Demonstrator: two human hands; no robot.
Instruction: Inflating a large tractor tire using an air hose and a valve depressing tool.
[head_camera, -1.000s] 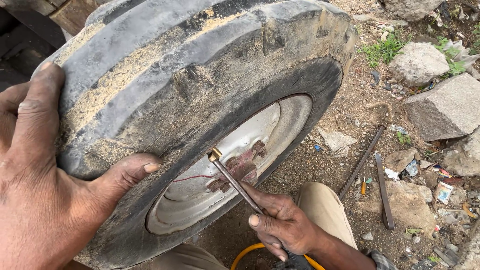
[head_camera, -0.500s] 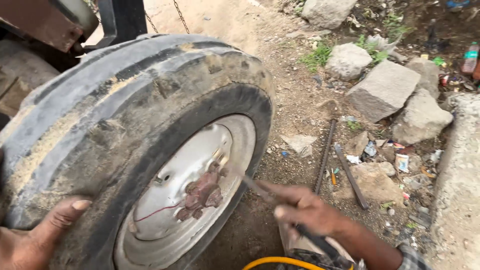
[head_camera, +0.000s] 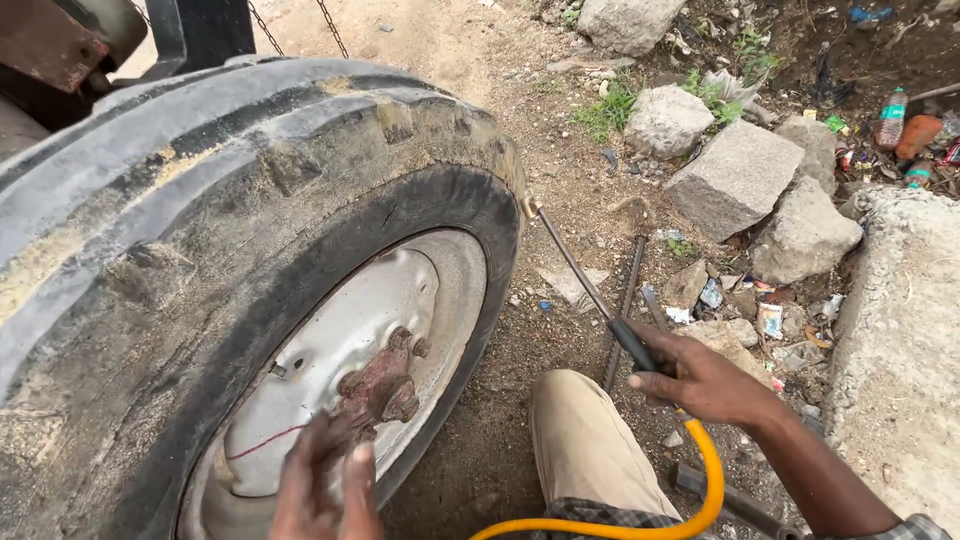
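Item: air-inflator wand (head_camera: 585, 285), a thin dark rod with a brass tip, held out clear of the wheel; its tip sits just beside the tyre's outer edge, apart from the rim. Fed by a yellow hose (head_camera: 700, 480) that loops under the wrist towards the knee.

Right hand (head_camera: 700, 380): fingers clamped round the wand's black grip.

Left hand (head_camera: 325, 480): blurred, raised in front of the lower rim with fingers spread; it appears to hold nothing, though whether it touches the rim cannot be told.

Tyre (head_camera: 230, 210): large, black, heavily dusted, deep worn tread. Rim (head_camera: 350, 340): white-painted steel with a rusty hub (head_camera: 385, 380) and lug nuts; a small valve stem (head_camera: 285, 370) shows left of the hub.

Risks, as judged: the hose loop lies close to the leg and could snag and tug the wand off line; the brass tip could scrape the sidewall or pick up grit from the dusty rubber; a hand on the rusty nuts could be scraped.

Surroundings: trousered knee (head_camera: 580, 440) on bare dirt; iron bars (head_camera: 628, 300) lying on the ground under the wand; grey stone blocks (head_camera: 735, 175), a concrete kerb (head_camera: 900, 350) and scattered litter (head_camera: 900, 130) hemming in the right side.
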